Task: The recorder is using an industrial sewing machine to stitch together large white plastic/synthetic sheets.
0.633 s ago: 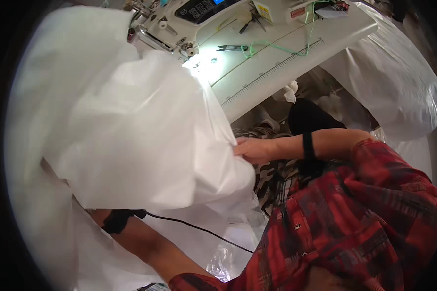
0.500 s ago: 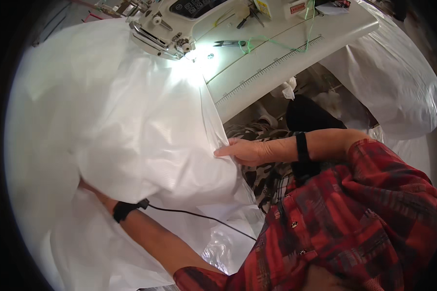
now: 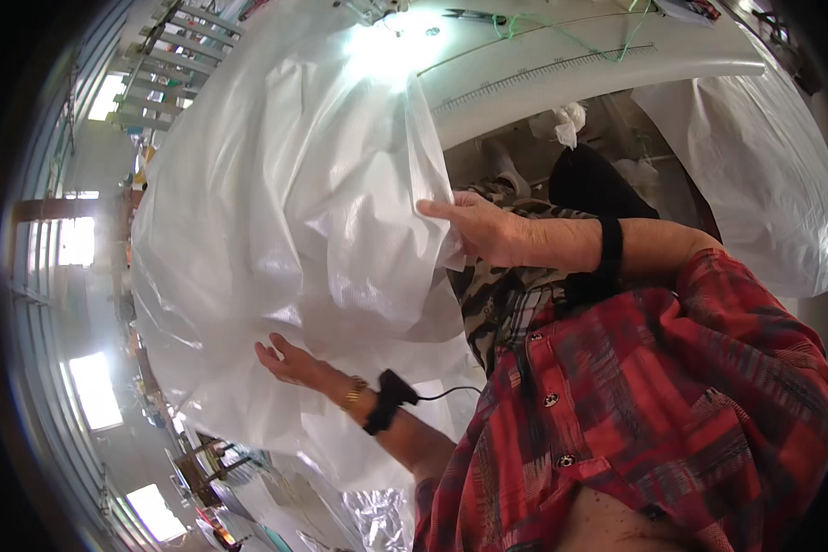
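Observation:
A large white plastic sheet [image 3: 340,193], creased into folds, spreads from the bright spot under the sewing machine head down across the left of the view. My right hand [image 3: 483,225] grips its right edge, the thumb lying on top and the other fingers underneath. Lower left, my left hand [image 3: 290,361] is held over or against the sheet, fingers apart and holding nothing; whether it touches is unclear. Only the lower tip of the sewing machine [image 3: 373,11] shows at the top edge, its lamp glaring on the material.
The pale machine table [image 3: 561,83] has a printed ruler along its front edge. Small snips [image 3: 474,15] and green thread [image 3: 607,57] lie on it. More white sheeting [image 3: 764,184] hangs at the right. A black cable [image 3: 451,393] runs from my left wrist strap.
My left hand has come out from behind the sheet and moved right, letting go. The right hand still pinches the edge. The view has shifted, showing more of the room at left.

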`<state>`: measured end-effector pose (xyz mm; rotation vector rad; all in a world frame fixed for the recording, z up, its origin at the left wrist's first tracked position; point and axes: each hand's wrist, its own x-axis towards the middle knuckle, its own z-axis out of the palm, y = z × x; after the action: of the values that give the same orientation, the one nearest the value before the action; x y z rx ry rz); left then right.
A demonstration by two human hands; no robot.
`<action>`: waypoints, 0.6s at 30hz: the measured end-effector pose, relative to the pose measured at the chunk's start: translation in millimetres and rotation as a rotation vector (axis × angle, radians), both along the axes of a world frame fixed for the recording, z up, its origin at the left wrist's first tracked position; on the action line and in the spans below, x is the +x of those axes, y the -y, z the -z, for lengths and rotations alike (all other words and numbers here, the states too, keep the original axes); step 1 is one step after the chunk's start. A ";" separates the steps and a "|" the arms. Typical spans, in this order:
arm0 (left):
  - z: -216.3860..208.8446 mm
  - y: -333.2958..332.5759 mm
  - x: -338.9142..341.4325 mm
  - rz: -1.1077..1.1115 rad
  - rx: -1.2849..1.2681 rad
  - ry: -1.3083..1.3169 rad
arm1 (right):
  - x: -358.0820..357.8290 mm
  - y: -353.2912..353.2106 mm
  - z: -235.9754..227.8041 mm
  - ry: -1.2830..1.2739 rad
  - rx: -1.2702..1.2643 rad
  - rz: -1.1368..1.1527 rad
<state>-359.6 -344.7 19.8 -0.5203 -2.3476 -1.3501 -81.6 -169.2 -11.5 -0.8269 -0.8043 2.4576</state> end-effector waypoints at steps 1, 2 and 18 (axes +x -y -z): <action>-14.0 -15.8 49.6 0.065 0.115 -0.111 | 4.7 -2.7 5.5 -0.008 0.006 0.026; -20.4 -22.0 96.0 0.255 0.181 -0.189 | 5.6 -1.1 7.6 -0.022 0.009 0.037; 38.1 2.6 157.9 0.483 -0.278 -0.380 | 21.9 12.6 52.7 0.032 0.642 -0.260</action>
<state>-201.7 -347.3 -18.3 -1.3679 -2.1697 -0.9813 -59.7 -181.8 -64.1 -0.5391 -1.6765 2.1618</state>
